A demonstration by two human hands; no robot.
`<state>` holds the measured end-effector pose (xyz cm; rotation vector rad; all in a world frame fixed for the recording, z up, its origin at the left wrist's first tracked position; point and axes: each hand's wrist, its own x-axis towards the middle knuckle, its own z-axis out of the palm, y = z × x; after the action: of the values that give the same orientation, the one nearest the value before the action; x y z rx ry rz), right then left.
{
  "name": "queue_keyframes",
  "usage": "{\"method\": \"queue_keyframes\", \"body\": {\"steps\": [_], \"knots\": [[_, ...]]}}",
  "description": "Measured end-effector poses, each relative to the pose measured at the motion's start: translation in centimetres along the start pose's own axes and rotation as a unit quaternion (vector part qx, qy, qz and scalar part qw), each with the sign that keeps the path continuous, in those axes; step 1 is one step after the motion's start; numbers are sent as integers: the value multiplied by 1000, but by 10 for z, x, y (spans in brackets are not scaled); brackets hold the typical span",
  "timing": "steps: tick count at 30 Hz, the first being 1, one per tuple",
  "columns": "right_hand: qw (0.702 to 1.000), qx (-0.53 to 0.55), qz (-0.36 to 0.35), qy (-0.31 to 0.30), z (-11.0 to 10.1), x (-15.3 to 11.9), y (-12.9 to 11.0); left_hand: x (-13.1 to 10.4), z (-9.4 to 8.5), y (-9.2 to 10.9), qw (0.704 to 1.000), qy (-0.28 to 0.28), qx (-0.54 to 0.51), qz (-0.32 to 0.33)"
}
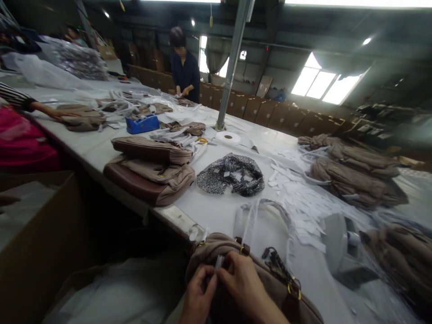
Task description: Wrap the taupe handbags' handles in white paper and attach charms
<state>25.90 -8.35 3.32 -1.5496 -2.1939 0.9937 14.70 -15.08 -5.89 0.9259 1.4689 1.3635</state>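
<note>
A taupe handbag (270, 288) with dark brown strap tabs and gold-coloured rings lies at the near table edge. Over its upper side, my left hand (200, 292) and my right hand (245, 276) meet with thumbs and fingertips pinched together. Between them sticks up a small whitish strip (219, 262); its lower end is hidden by my fingers. The bag's handle (251, 220), wrapped in white material, arches away on the table. A dark patterned charm or strap (276, 261) hangs by the bag's right-hand ring.
Stacked taupe bags (151, 180) stand left of a black-and-white patterned bundle (231, 175). White paper slips (303, 207) and a grey dispenser (347, 252) lie right. Behind are a blue tape dispenser (142, 123), yellow-handled scissors (202, 141) and a co-worker (185, 67). An open carton (43, 243) stands left.
</note>
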Motion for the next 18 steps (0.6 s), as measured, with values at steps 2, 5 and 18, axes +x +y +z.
{"method": "queue_keyframes", "body": {"steps": [2, 5, 18], "knots": [[1000, 15, -12, -8, 2, 0, 2, 0, 0, -1, 1000, 2, 5, 12], [999, 35, -20, -20, 8, 0, 4, -2, 2, -4, 1000, 12, -18, 19], [999, 0, -40, 6, 11, -3, 8, -1, -9, 26, 992, -10, 85, 98]]}}
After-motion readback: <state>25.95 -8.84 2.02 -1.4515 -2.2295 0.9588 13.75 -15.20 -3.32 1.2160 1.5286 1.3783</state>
